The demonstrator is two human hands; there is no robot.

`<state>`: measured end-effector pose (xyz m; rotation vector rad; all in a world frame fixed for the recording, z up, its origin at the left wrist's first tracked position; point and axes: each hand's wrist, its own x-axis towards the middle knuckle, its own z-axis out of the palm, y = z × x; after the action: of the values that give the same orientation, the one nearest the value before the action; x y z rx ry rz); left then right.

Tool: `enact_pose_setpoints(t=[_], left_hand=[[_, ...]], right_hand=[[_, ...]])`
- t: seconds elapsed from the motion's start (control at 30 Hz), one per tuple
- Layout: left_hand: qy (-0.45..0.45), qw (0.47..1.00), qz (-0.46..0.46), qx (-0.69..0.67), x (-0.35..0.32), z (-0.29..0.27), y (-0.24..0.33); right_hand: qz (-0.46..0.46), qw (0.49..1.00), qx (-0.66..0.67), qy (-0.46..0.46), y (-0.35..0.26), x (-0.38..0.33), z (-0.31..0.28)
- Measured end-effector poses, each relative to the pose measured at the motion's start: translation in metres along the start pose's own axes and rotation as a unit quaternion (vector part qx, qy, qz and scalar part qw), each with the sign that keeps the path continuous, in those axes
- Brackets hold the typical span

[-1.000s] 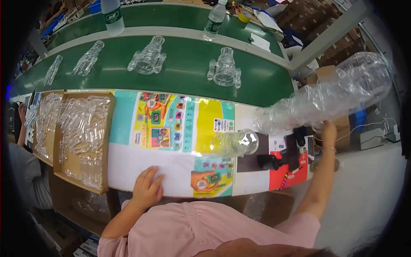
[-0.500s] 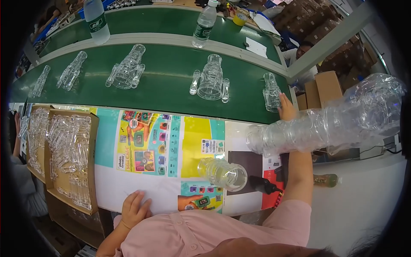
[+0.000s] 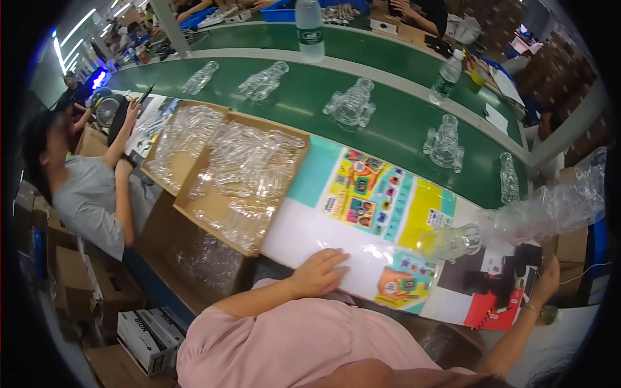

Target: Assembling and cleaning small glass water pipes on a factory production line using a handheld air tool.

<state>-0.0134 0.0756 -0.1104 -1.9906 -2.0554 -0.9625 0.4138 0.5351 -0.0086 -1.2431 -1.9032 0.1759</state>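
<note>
My left hand (image 3: 321,273) lies on the white part of the printed board (image 3: 294,240) near its front edge, fingers stretched and holding nothing. My right hand (image 3: 545,281) is at the right end of the board, beside several black objects (image 3: 501,279) too blurred to name; its fingers are not clear. A clear glass vessel (image 3: 462,242) lies on the board between my hands. Beyond my right hand stretches a long plastic-wrapped stack of clear pieces (image 3: 550,210). Clear glass assemblies with side tubes, one of them a glass assembly (image 3: 444,143), stand spaced along the green bench (image 3: 398,132).
Two cardboard trays, the nearer tray (image 3: 187,208) among them, hold many clear glass tubes (image 3: 249,165) at the left. Two water bottles, including one bottle (image 3: 446,77), stand along the bench rail. A person (image 3: 84,187) in grey sits at the left. Cartons (image 3: 149,339) are stacked below.
The view has swung left, bringing the trays and the seated person further in. My right hand has come back from the rightmost glass assembly to the board's right end. My left hand stays on the board.
</note>
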Motion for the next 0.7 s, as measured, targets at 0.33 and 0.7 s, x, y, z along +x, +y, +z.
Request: enact_pose_setpoints(t=[0.33,0.7], left_hand=[[0.069,0.991,0.038,-0.108,-0.017,-0.042,0.006],[0.19,0.959,-0.207,0.016,-0.056,-0.136,-0.047]], right_hand=[[-0.1,0.817,0.567,-0.032,-0.294,-0.136,-0.041],[-0.037,0.279,0.857,-0.432,-0.489,-0.217,-0.052]])
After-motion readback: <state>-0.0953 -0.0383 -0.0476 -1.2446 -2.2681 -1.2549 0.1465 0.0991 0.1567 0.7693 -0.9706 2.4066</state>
